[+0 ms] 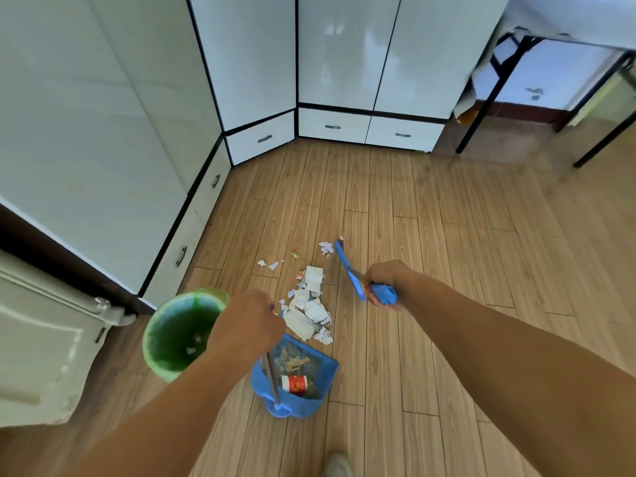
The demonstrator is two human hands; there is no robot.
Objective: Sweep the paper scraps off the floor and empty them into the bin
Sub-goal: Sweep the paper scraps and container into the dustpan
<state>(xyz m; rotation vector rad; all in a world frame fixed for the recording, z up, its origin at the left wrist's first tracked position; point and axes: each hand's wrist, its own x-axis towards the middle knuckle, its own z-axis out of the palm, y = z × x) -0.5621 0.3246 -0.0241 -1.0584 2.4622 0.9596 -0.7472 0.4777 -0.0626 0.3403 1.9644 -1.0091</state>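
On the wood-plank floor (430,270), just ahead of the person's feet, the paper scraps (309,311) lie in a loose white heap touching the open lip of the blue dustpan (309,370). A few stray pieces (272,264) sit further out, and more lie by the blue broom head (347,270).

The left hand (246,325) is closed round the dustpan's upright metal handle (272,376). The right hand (382,287) is closed round the broom's blue grip.

The pan already carries a small red-labelled container (294,384) and some brownish debris. The green-lined bin (182,335) stands just left of the pan.

Judgement: the scraps are light, limp and likely to flutter or slide under the lip, so short, low strokes suit. The pan is best held by its handle and pressed flat.
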